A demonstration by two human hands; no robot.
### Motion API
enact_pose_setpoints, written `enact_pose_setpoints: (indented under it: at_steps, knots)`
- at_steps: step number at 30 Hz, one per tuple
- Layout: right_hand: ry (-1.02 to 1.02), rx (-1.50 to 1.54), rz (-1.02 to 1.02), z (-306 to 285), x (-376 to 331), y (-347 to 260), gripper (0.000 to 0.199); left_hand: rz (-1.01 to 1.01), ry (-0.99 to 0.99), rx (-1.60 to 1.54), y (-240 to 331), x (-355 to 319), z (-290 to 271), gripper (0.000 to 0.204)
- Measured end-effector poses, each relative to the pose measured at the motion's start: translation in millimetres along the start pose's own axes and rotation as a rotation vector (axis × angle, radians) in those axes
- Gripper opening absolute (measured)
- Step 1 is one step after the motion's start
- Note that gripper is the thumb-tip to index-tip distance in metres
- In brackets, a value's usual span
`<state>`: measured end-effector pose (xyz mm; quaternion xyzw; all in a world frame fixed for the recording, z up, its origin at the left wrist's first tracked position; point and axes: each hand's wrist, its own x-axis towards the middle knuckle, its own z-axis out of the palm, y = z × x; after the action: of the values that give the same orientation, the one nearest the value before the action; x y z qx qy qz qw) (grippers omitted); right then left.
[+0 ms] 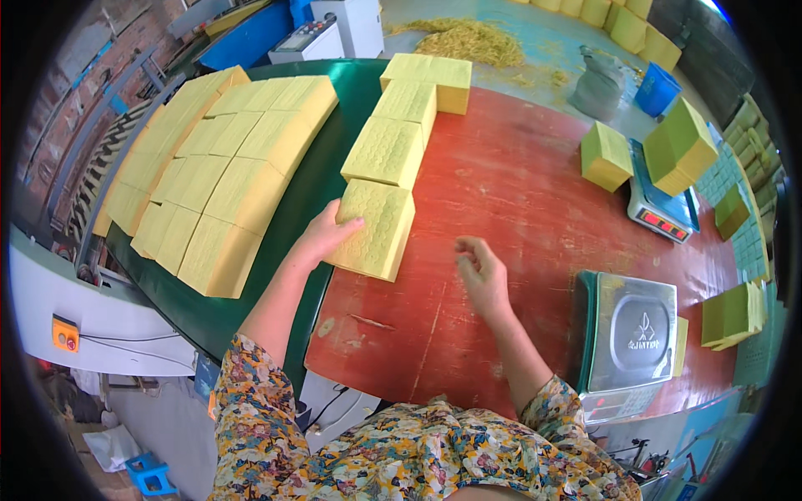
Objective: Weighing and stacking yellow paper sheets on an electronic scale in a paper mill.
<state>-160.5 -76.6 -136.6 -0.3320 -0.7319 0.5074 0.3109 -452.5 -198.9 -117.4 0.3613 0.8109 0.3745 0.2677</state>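
Observation:
A row of yellow embossed paper stacks runs along the left edge of the red table. My left hand is on the nearest stack of yellow paper, thumb on its top and fingers round its left side, partly hidden. To the right of that stack, my right hand hovers over the red tabletop. Its fingers are loosely curled, with a gap to the thumb and nothing seen between them.
More yellow stacks cover the green surface on the left. At right are a steel-topped scale and a second scale carrying a tall stack. A blue bucket and yellow scraps are on the floor beyond.

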Motion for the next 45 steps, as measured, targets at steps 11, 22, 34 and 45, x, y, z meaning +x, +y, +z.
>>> enact_pose_setpoints:
  at_steps: [11,22,34,45]
  knots:
    - [-0.053,0.305,0.239,50,60,42,0.035,-0.258,-0.445,-0.707,1,5,-8,0.065]
    - [0.306,0.11,0.192,-16,-109,45,0.035,-0.096,-0.68,-0.533,55,-89,115,0.051]
    - [0.149,0.906,1.006,-84,-357,48,0.029,0.715,-0.31,0.405,128,-218,166,0.064]
    - [-0.374,1.555,0.776,-92,-336,49,0.055,0.528,-0.011,0.414,117,-289,205,0.053]
